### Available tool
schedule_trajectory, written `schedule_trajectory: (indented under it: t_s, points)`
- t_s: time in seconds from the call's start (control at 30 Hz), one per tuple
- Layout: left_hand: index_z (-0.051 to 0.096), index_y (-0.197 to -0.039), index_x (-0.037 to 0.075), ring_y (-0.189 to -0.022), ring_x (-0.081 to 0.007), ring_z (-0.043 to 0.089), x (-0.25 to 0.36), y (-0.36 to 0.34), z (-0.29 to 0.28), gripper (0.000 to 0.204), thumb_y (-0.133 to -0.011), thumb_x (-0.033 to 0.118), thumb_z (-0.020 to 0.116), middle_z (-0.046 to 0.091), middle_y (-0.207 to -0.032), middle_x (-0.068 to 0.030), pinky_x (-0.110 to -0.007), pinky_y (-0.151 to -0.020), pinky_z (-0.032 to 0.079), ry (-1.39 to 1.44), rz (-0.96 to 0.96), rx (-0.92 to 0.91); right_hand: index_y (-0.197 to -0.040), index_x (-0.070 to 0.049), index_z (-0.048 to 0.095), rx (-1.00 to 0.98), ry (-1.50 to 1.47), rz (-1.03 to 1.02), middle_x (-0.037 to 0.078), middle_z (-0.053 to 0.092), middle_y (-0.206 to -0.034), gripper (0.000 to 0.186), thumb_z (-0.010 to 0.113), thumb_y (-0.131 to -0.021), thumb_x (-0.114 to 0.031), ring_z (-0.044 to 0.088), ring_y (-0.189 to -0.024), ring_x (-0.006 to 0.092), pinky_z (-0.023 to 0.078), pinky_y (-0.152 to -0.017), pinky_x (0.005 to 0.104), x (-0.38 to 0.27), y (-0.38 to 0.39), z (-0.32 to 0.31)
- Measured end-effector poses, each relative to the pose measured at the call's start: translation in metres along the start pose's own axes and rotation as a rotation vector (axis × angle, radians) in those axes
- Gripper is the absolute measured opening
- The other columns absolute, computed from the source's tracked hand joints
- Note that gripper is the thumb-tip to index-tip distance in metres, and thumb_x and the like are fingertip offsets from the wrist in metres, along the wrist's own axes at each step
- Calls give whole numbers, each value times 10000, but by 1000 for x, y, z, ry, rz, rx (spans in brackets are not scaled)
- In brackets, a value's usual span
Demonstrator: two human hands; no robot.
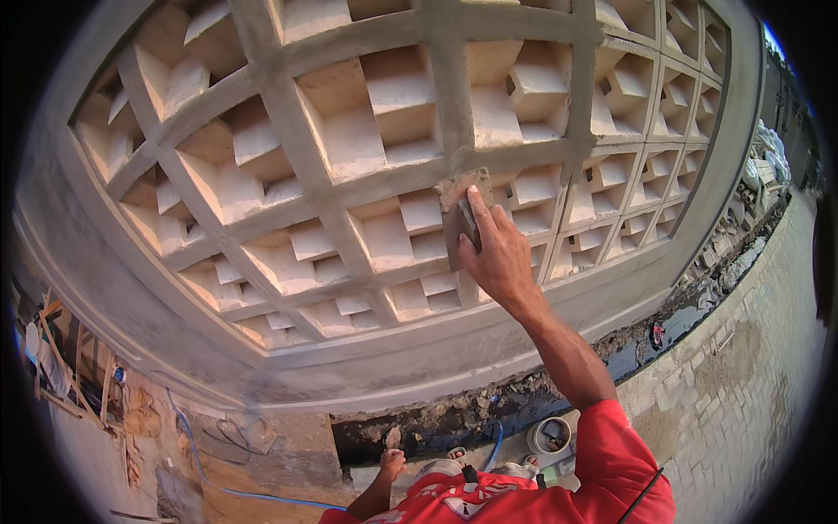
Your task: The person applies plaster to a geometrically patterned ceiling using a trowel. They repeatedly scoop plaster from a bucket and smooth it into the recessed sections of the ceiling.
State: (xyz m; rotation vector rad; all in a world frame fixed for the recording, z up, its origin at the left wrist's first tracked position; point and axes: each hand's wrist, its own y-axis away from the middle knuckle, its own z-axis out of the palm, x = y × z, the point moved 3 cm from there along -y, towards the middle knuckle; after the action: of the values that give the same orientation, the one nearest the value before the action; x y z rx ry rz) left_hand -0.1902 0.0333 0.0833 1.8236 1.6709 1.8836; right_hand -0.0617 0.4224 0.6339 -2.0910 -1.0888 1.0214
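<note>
My right hand (502, 258) reaches up and grips a plastering trowel (452, 244) by its handle, index finger stretched along the plate. The trowel's flat, mortar-smeared plate lies against a grey mortar rib of the breeze-block wall (375, 175). Pale square openings with angled inner blocks fill that wall, and grey mortar covers the ribs between them. Low beside my body, my left hand (393, 464) is closed round a small mortar-coloured, blade-like tool (394, 438). Its exact kind is too small to make out.
A ditch (367, 441) with rubble runs along the wall's foot. By my feet stands a white bucket (552, 435) with something dark inside. A blue hose (253, 494) crosses the ground at left. Scrap wood (74, 367) lies far left; paving (742, 349) and rubble are at right.
</note>
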Motion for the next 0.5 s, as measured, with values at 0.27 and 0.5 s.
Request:
schedule_trajectory:
  t_s: [0.27, 0.5]
  points:
    - [595, -899, 65, -518, -240, 576, -67, 19, -37, 100, -852, 148, 624, 596, -721, -109, -387, -422, 472, 65, -128, 6, -1425, -67, 375, 65, 140, -37, 148, 538, -953, 736, 640, -739, -100, 589, -846, 320, 500, -701, 429, -6, -47, 7]
    - [566, -848, 83, -475, -217, 530, -64, 10, -48, 42, -855, 109, 599, 537, -664, -75, -346, -387, 401, 111, -115, -114, -1427, -82, 380, -168, 204, 61, 140, 540, -926, 736, 620, -731, -91, 599, -817, 322, 504, -706, 417, 7, -10, 25]
